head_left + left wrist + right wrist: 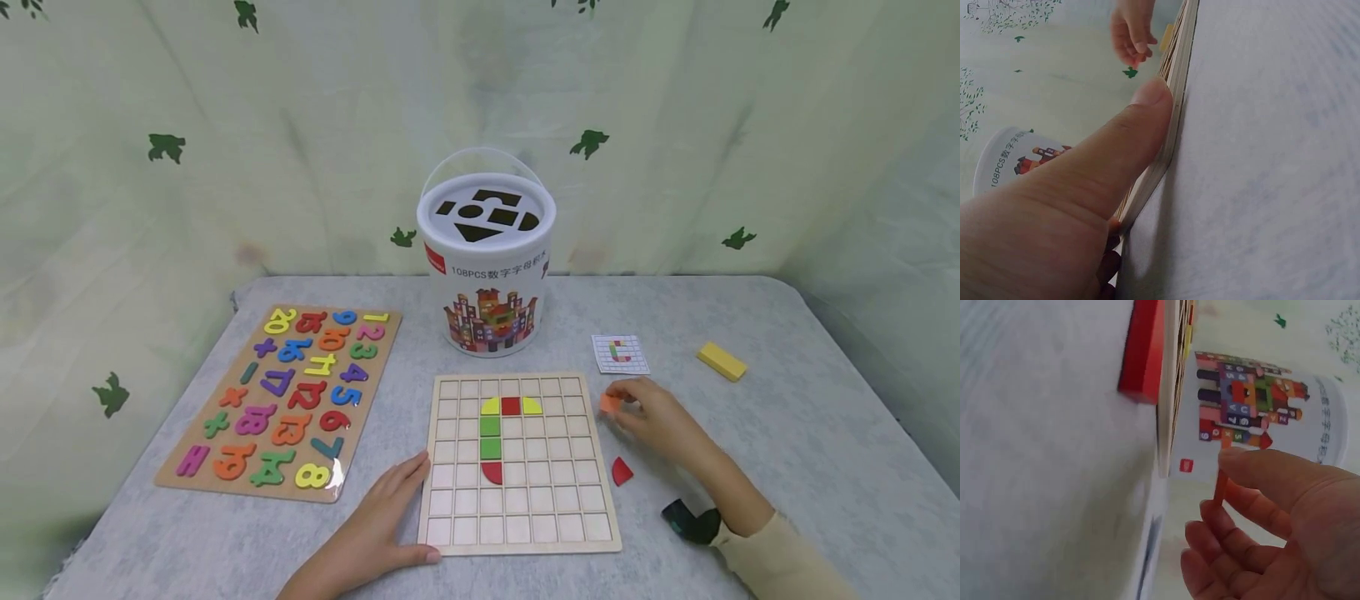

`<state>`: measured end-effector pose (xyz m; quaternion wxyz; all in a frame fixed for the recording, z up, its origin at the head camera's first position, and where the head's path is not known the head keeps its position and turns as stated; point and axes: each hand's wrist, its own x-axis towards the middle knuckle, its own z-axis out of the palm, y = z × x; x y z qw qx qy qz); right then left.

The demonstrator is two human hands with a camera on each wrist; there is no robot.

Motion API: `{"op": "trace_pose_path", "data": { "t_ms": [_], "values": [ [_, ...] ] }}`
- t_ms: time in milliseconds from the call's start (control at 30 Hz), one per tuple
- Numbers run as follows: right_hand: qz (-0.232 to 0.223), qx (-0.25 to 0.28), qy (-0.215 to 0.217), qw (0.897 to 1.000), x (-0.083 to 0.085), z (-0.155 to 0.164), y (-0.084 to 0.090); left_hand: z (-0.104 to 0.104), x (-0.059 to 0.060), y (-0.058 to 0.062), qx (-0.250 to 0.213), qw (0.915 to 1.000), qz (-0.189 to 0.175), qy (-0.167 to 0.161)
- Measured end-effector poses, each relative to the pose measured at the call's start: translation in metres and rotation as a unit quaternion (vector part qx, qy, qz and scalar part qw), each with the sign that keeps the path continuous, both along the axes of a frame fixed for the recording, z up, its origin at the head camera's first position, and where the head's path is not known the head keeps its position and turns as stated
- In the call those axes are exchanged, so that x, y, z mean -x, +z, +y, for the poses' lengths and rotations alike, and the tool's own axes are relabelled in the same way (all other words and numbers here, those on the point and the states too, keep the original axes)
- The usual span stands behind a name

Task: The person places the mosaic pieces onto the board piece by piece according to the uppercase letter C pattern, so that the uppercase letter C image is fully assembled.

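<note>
Grid board (521,533): six pieces seated, forming top and spine of C per pattern card (619,353); lower curve unfilled. Right hand (651,414) pinches orange piece (610,403) beside board's right edge. Left hand (382,517) flat, steadying left edge. Red piece (621,472) lies loose on table

A grey cloth-covered counter (787,433) carries a number puzzle board (281,400), a white block bucket (487,267), a wooden grid board (519,464), a pattern card (619,353), a yellow block (722,361) and a red quarter-circle piece (621,471).
</note>
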<state>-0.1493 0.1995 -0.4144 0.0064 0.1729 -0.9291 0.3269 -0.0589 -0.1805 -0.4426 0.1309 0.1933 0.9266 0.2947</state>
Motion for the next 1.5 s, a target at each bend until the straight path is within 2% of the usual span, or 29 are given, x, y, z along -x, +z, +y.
{"op": "trace_pose_path", "data": {
  "t_ms": [233, 367, 500, 733, 1000, 1300, 1367, 1500],
  "values": [
    [0.037, 0.029, 0.064, 0.997, -0.022, -0.031, 0.018, 0.0, 0.0, 0.001, 0.0, 1.0, 0.001, -0.002],
    [0.045, 0.052, 0.114, 0.991, -0.035, -0.049, 0.014, 0.0, 0.001, 0.001, -0.001, 1.0, -0.002, -0.002],
    [0.02, 0.057, 0.146, 0.987, -0.043, -0.066, 0.003, 0.0, 0.001, 0.002, 0.001, 1.0, -0.004, -0.002],
    [-0.033, 0.036, 0.138, 0.989, -0.046, -0.083, -0.013, 0.0, 0.0, 0.003, 0.001, 1.0, -0.009, -0.001],
    [0.0, -0.008, 0.139, 0.99, -0.043, -0.094, -0.019, 0.0, 0.0, 0.003, 0.0, 1.0, -0.002, 0.0],
    [0.024, -0.012, 0.132, 0.991, -0.043, -0.098, -0.02, 0.001, 0.0, 0.003, 0.002, 1.0, -0.004, 0.0],
    [0.017, -0.013, 0.134, 0.991, -0.042, -0.097, -0.019, 0.001, 0.0, 0.002, 0.002, 1.0, -0.006, 0.001],
    [-0.027, 0.015, 0.138, 0.99, -0.042, -0.091, -0.011, 0.001, 0.0, 0.002, 0.0, 0.9999, -0.01, 0.002]
  ]
}}
